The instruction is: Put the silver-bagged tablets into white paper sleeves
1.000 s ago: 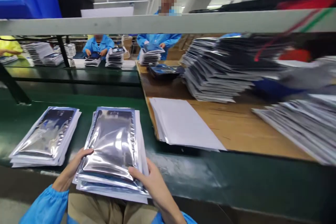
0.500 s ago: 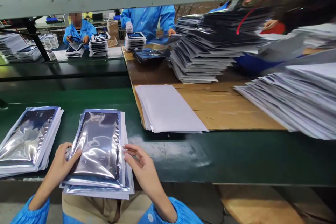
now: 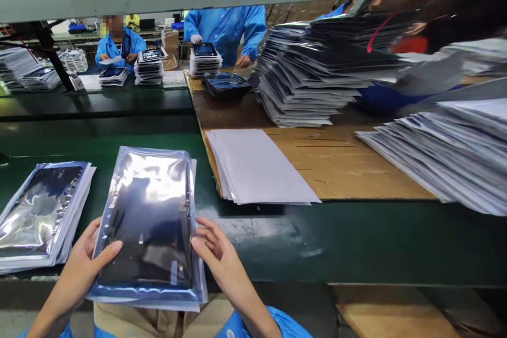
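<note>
The stack of silvery bags [image 3: 150, 211] lies at the near edge of the green bench [image 3: 356, 243], towards its left end. Its near end juts out over the edge, above the person's lap. The top bag is dark in the middle with a shiny rim.

The left hand [image 3: 77, 274] has the stack by its left near corner. The thumb lies flat across the top bag and the other fingers [image 3: 87, 232] curl along the left edge; whether any reach under the stack is hidden. The right hand [image 3: 224, 261] is set against the right edge near the same end. Its fingers [image 3: 208, 227] are loosely spread and slightly bent, with the tips touching the side of the stack, not wrapped round it.

Just to the left on the bench sits a second stack of bags [image 3: 37, 214], apart from the first. To the right, a sheaf of white sheets [image 3: 259, 166] lies on the near left corner of a brown board [image 3: 348, 161] that adjoins the green surface. Further back on the board stands a tall pile of dark bags [image 3: 317, 79], and a long slanting pile [image 3: 451, 148] runs off its right side. At the far end a person in a blue coat [image 3: 227, 26] stands with both hands by smaller stacks.
</note>
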`<state>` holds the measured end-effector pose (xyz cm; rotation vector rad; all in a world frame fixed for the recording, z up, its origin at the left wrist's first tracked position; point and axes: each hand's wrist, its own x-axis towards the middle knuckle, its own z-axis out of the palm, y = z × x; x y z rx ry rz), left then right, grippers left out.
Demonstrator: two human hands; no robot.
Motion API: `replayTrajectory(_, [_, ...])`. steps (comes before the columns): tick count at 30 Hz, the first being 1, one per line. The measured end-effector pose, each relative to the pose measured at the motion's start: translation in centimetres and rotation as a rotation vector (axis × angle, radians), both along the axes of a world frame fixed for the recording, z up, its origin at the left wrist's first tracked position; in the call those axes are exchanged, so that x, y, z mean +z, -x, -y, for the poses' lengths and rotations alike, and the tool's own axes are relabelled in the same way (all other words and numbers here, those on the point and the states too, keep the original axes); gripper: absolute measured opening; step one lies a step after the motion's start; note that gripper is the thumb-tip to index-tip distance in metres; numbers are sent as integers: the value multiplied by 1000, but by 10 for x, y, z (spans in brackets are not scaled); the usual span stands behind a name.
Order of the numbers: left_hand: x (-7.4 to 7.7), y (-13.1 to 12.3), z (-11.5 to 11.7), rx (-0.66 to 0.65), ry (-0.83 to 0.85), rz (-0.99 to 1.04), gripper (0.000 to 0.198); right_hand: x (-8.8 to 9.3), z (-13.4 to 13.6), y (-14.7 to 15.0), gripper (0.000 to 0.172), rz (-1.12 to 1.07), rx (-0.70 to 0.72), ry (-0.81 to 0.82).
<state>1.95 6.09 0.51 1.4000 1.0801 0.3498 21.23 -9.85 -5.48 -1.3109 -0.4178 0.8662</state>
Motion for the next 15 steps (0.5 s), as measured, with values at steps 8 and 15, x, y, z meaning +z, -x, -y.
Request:
replayTrajectory(8, [-16,12,6,75,-19,40,52,9,6,29,34,-8,111,-22])
replayTrajectory(15, [-9,8,-34,53,-165,-151,45,-9,51,43,46,35,-209,143])
